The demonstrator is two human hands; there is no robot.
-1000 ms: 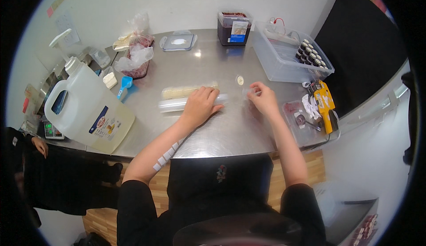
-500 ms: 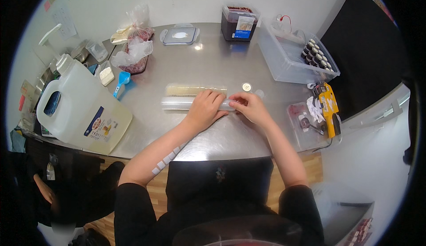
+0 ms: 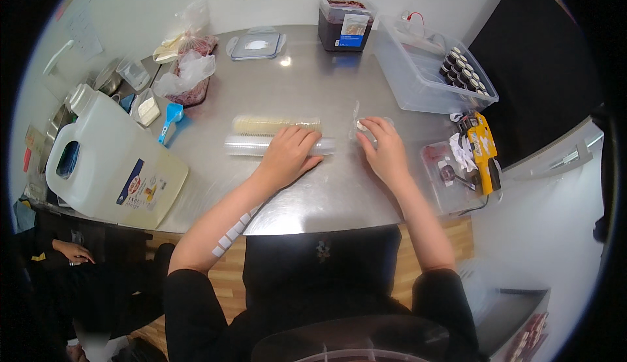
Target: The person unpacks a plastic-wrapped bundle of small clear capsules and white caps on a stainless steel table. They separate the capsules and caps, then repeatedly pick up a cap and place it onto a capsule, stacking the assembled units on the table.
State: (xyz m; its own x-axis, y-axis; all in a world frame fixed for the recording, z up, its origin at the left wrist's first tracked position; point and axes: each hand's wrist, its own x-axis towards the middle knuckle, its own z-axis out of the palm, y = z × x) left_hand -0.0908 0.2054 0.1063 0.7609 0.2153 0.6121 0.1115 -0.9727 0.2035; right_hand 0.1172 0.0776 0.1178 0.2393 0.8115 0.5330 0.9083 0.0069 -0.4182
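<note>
A big white jug (image 3: 98, 159) stands left, a clear bin (image 3: 431, 74) far right. Left hand (image 3: 287, 156) lies flat, fingers spread, on one clear sleeve of cups (image 3: 251, 144); right hand (image 3: 385, 149) pinches one small lid (image 3: 361, 125).

The table (image 3: 313, 94) is shiny grey steel. A clear sleeve (image 3: 251, 145) lies beside a pale cream stack (image 3: 274, 124). The jug (image 3: 98, 159) is white (label blue, red and cream), the scoop (image 3: 171, 115) bright blue, the label gun (image 3: 484, 149) yellow and black, the tub (image 3: 345, 19) dark red.
</note>
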